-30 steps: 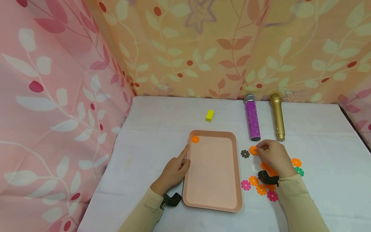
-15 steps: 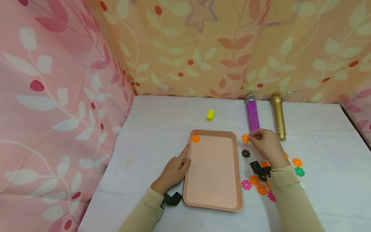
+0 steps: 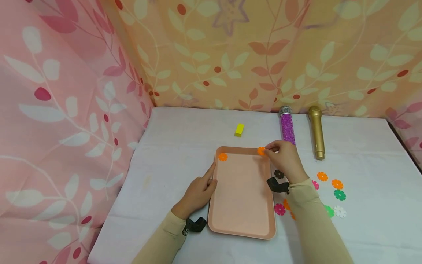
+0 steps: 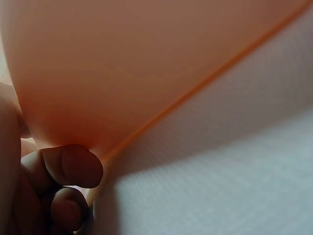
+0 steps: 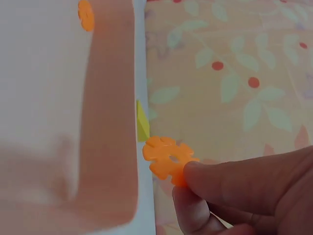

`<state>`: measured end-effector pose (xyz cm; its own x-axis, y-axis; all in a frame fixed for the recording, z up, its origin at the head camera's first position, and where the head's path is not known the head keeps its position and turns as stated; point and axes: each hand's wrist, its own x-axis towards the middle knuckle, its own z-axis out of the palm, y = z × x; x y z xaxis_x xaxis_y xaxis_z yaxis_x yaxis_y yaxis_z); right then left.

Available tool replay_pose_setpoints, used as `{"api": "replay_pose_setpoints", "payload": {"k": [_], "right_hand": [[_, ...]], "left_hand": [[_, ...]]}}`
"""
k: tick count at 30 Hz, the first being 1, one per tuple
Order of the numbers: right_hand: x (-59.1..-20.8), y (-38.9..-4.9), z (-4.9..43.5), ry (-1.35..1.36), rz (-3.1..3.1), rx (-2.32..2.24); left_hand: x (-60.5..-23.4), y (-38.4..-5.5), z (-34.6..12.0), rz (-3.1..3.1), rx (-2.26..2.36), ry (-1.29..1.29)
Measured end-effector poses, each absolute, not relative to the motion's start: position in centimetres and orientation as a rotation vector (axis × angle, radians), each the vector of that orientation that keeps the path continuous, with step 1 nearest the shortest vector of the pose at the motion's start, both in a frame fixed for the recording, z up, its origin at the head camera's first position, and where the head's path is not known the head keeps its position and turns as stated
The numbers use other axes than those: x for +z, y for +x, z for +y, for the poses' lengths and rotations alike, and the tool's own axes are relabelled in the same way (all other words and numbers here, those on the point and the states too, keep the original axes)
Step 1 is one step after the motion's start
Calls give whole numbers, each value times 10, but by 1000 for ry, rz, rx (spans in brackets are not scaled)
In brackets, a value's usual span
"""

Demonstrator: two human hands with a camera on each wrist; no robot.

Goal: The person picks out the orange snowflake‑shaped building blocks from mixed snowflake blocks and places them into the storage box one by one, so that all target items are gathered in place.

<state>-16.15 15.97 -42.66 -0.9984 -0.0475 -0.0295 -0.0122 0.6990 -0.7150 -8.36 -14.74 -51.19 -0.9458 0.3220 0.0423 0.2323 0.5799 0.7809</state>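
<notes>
The right hand pinched an orange, flower-shaped plastic disc between thumb and fingers, the fingertips clamped on its edge. In the head view this disc overlapped the far right corner of a pale pink rectangular tray with rounded corners; in the right wrist view it showed apart from the rim.

The left hand touched the tray's left side. Its index finger lay extended along the rim, while other fingers were curled beside the outer wall; whether they clamped the tray could not be told.

A 2nd orange disc of the same shape lay inside the tray, at the far left corner. On the white tablecloth, right of the tray, lay further flower-shaped discs: a black disc and a dark pink disc near the tray's right side, and a dark green disc and a white disc farther right. The right arm partly hid this group, so no count was made.

Beyond the tray's far edge lay 1 yellow rectangular block. At far right lay 2 microphones: a glittery purple microphone with a silver head, partly covered by the right hand, and a gold microphone to its right.
</notes>
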Motion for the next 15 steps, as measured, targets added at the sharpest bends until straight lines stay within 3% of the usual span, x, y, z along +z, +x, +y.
{"api": "replay_pose_setpoints", "payload": {"k": [15], "right_hand": [[-448,-173,113,-49,2714,-1298]], "left_hand": [[-514,-84,-149,2708,1310,482]]}}
